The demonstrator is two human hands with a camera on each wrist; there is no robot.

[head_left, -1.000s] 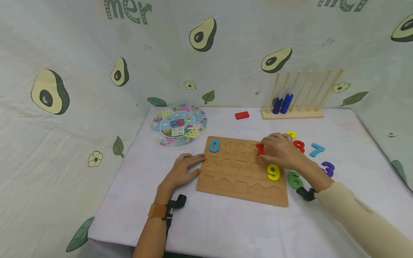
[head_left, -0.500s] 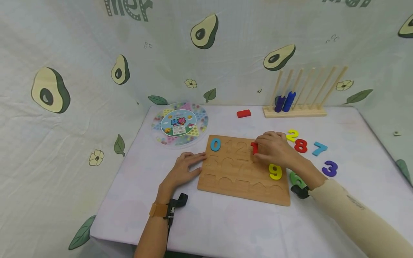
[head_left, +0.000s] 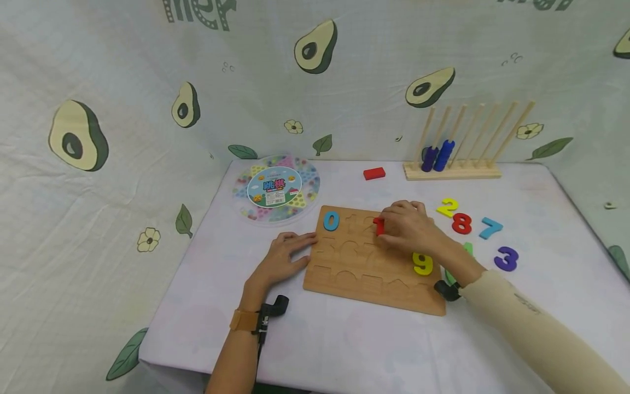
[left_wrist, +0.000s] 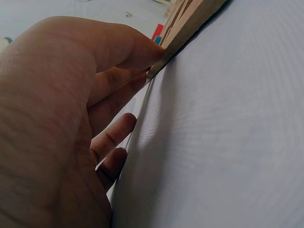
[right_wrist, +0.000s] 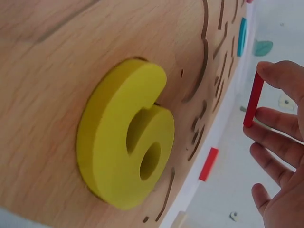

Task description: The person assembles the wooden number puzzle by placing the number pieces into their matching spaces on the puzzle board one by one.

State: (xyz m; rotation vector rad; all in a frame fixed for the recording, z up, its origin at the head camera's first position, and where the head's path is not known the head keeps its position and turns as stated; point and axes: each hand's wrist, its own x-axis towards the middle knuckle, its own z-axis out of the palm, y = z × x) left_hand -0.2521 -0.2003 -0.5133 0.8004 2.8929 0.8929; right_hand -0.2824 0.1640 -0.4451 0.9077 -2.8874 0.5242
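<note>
My right hand (head_left: 410, 227) pinches a red number 1 (head_left: 379, 225) between thumb and fingers, over the upper middle of a wooden number board (head_left: 344, 282). In the right wrist view the red number 1 (right_wrist: 254, 100) appears edge-on, held off the board. A yellow 9 (head_left: 422, 264) and a light blue 0 (head_left: 331, 221) sit on the board among carved outlines. My left hand (head_left: 280, 260) lies at the board's left edge. In the left wrist view, its thumb and fingertips touch the edge of the board (left_wrist: 190, 31), fingers loosely extended.
Right of the board lie a yellow 2 (head_left: 447, 208), red 8 (head_left: 461, 223), blue 7 (head_left: 490, 228), purple 3 (head_left: 506, 259) and green pieces partly behind my right wrist. Behind stand a round game box (head_left: 275, 189), a red block (head_left: 374, 173) and a peg rack (head_left: 453, 171).
My right hand has moved left across the board with the red number 1, uncovering the yellow 2. The left hand stays at the board's edge.
</note>
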